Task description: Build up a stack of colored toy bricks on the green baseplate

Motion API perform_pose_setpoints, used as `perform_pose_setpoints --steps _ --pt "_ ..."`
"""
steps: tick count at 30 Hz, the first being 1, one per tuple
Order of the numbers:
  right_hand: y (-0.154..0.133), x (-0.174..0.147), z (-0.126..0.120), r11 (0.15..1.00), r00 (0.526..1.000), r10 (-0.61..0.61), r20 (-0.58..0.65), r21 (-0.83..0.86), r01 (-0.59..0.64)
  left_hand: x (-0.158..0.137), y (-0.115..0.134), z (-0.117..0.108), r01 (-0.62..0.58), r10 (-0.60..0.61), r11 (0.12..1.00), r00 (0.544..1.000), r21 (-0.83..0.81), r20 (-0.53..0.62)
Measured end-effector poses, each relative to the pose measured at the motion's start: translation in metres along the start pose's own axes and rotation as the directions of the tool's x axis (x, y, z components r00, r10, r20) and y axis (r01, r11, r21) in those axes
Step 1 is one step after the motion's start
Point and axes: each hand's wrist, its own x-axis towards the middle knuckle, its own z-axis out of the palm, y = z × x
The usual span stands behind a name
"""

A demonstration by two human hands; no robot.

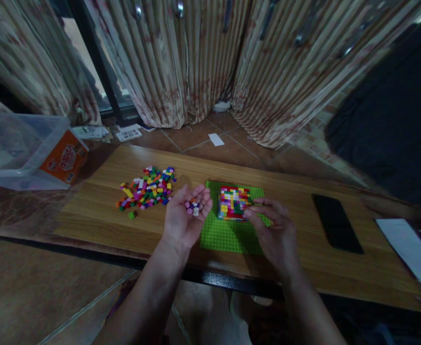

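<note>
My left hand [184,221] is palm up and cupped, with several small toy bricks [193,207], purple, pink and white among them, lying in it. To its right a block built of many-coloured toy bricks [233,202] stands on a green baseplate [217,239]. My right hand [273,225] reaches over the baseplate's right side, thumb and fingers closed at the block's right edge. Whether a brick is between those fingertips I cannot make out. Left of my left hand, a loose pile of coloured bricks [153,188] is spread on the wooden table [98,215].
One green brick [132,214] lies just in front of the pile. A clear plastic tub [19,148] with an orange label stands at the far left. A black phone-like slab [336,223] and white paper [411,247] lie at the right. Striped curtains [181,62] hang behind.
</note>
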Motion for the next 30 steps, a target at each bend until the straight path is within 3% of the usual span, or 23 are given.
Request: perform_pose_setpoints --steps 6,11,24,30 --pt "0.004 -0.005 0.003 0.992 0.994 -0.070 0.080 -0.101 0.078 -0.001 0.000 0.002 -0.002 0.002 1.000 1.000 -0.007 -0.006" --pt "0.005 -0.005 0.004 0.989 0.994 -0.083 0.066 -0.116 0.091 -0.001 0.001 0.002 -0.026 0.026 0.999 1.000 -0.025 -0.013" --pt "0.004 -0.009 0.021 0.981 0.989 0.147 -0.034 0.132 -0.141 -0.001 0.001 0.003 -0.008 0.008 0.999 1.000 -0.034 -0.012" --pt "0.005 -0.009 0.022 0.953 0.972 0.235 -0.014 0.202 -0.227 -0.003 0.000 0.003 -0.006 0.006 1.000 1.000 -0.030 -0.009"
